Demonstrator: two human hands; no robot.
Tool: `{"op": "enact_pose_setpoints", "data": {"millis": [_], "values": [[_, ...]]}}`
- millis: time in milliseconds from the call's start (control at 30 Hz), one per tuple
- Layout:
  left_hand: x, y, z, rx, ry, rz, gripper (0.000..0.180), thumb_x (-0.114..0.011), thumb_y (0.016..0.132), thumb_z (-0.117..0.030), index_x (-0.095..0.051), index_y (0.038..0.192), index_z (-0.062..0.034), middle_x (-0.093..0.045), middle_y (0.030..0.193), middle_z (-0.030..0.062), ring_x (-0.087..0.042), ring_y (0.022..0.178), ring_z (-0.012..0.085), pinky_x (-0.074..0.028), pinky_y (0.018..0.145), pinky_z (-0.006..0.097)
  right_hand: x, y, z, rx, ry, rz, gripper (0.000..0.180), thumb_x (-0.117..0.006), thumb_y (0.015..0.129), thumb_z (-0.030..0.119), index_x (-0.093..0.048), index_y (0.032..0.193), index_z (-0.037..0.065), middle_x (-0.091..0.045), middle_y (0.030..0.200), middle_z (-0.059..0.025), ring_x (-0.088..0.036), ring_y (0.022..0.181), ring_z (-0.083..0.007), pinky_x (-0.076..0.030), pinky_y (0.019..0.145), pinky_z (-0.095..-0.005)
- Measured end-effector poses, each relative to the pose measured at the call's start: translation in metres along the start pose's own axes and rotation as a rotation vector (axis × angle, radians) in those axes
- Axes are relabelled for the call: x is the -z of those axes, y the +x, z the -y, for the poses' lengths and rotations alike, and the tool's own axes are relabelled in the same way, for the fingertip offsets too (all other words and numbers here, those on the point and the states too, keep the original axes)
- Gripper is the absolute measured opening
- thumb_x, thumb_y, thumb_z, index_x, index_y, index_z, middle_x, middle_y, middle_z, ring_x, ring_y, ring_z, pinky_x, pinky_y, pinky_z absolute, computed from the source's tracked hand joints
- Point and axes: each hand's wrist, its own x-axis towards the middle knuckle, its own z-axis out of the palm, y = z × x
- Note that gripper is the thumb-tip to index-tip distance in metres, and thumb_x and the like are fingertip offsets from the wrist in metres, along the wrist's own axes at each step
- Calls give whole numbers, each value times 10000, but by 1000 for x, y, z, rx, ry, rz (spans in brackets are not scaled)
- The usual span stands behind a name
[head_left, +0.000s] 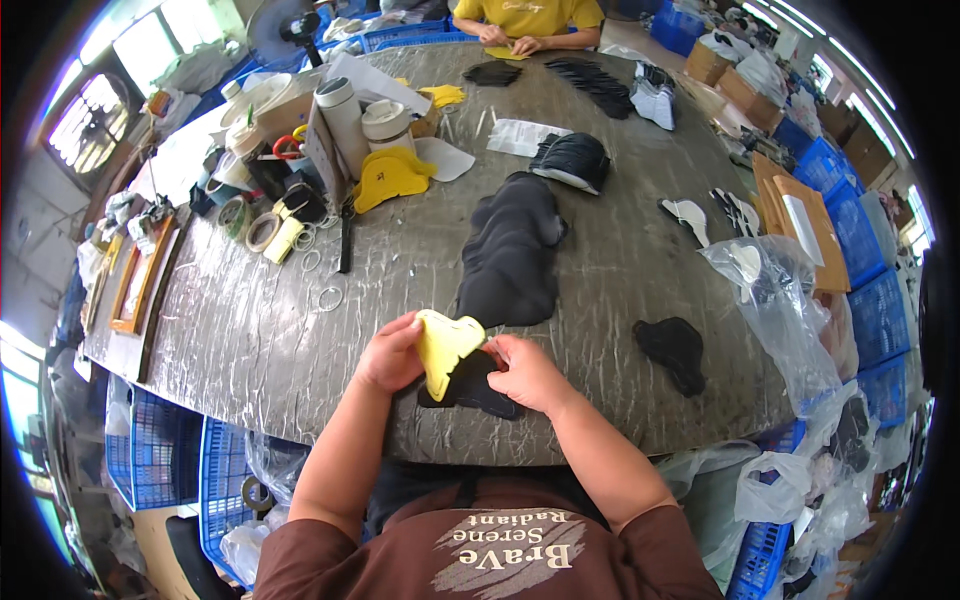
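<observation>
My left hand [393,353] grips a yellow shaped piece [443,345], flat and notched along one edge, like a cutting template. It is held upright over a black padded piece [473,388] of similar outline near the table's front edge. My right hand [525,372] is closed at the right side of that black piece, thumb and fingers pinching its edge; the fingertips are partly hidden. Just beyond my hands lies a long overlapping row of black padded pieces [510,250]. A single black piece [671,355] rests off to the right.
At the left stand a white tumbler [341,125], tape rolls [263,232] and yellow pieces [393,178]. A black stack [570,160] lies beyond the row. Plastic bags [775,300] and blue crates [865,290] line the right. Across the table a person [527,25] handles a yellow piece.
</observation>
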Motion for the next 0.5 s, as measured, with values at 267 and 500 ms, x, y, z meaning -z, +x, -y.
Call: {"op": "enact_pose_setpoints", "data": {"millis": [267,500], "values": [[31,-14,-18,-110,-188,-12,303,-509,956,-223,-549,1201,-49,-649,1124,136,-647,963,300,-498,842,476,111,-89,32,88,-236,-524,384,-552,718,-63,-595,1099,-32,-658,956,-82,-621,848,-146,-490,742,-271],[21,-8,-15,-112,-92,-25,304,-510,953,-190,-528,1200,-14,-627,1161,144,-611,1062,302,-467,954,435,122,-105,47,166,-921,-992,328,-712,715,118,-629,1029,71,-637,1012,-118,-603,963,-320,-485,858,-409]]}}
